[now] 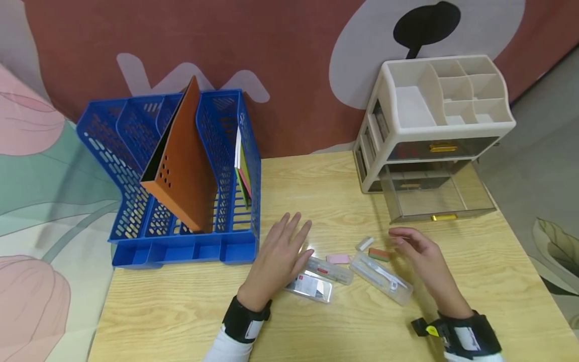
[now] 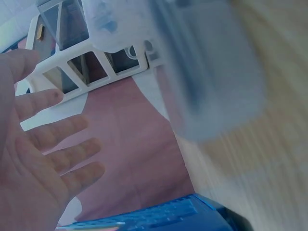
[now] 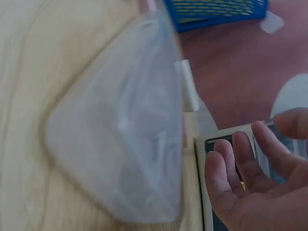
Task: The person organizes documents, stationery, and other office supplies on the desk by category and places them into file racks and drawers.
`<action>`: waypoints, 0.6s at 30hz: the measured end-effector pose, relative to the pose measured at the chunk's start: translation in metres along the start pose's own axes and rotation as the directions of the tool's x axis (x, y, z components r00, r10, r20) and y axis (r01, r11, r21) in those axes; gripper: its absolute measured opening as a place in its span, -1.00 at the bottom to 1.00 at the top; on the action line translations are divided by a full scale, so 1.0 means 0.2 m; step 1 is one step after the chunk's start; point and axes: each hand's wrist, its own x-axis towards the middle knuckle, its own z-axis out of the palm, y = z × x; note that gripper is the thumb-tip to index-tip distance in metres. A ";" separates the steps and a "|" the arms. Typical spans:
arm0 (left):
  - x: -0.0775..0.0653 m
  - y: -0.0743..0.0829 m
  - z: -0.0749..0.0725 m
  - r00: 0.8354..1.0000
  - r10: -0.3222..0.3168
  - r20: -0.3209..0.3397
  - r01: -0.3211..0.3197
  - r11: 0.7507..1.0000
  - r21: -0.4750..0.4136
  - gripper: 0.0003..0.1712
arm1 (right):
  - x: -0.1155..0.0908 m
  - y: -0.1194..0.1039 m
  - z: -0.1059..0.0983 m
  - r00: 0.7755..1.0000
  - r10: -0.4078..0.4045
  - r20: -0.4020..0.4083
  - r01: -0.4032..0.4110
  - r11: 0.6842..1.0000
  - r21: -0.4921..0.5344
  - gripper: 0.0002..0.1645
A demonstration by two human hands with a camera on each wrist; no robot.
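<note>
My left hand [image 1: 278, 256], fingers spread, is over the left ends of a clear pencil case [image 1: 332, 272] and a flat clear box [image 1: 316, 289] with a printed label. To the right, my right hand [image 1: 425, 264] hangs with loosely bent fingers and holds nothing. Between the hands lies a second translucent pencil case [image 1: 382, 279] with white items inside. Close behind it are a pink block [image 1: 338, 259], an orange and green block [image 1: 379, 254] and a small white block [image 1: 364, 244], eraser-like in shape. Blurred translucent cases [image 2: 221, 82] [image 3: 115, 130] fill much of both wrist views.
At back right stands a white drawer unit [image 1: 452, 129] with a compartmented top; its lower clear drawer [image 1: 443, 217] is pulled out. A blue desk file rack [image 1: 185, 249] at left holds an orange folder [image 1: 181, 171] and thin booklets [image 1: 243, 171]. A patterned cloth [image 1: 294, 75] hangs behind.
</note>
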 end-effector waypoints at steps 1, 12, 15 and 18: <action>0.01 0.00 0.00 1.000 -0.004 0.007 0.004 1.000 0.000 -0.29 | 0.00 0.01 0.01 1.000 -0.029 0.004 0.030 0.997 -0.068 -0.65; 0.14 0.03 0.02 1.000 0.000 0.031 0.001 1.000 -0.026 -0.25 | 0.08 0.04 0.06 0.939 -0.259 0.228 0.342 0.780 -0.523 -0.64; 0.16 0.03 0.02 1.000 -0.005 0.031 0.006 0.999 -0.033 -0.25 | 0.10 0.05 0.07 0.918 -0.284 0.275 0.392 0.748 -0.536 -0.62; 0.17 0.03 0.02 0.999 -0.010 0.036 0.012 0.999 -0.039 -0.25 | 0.11 0.06 0.08 0.907 -0.296 0.301 0.418 0.731 -0.540 -0.62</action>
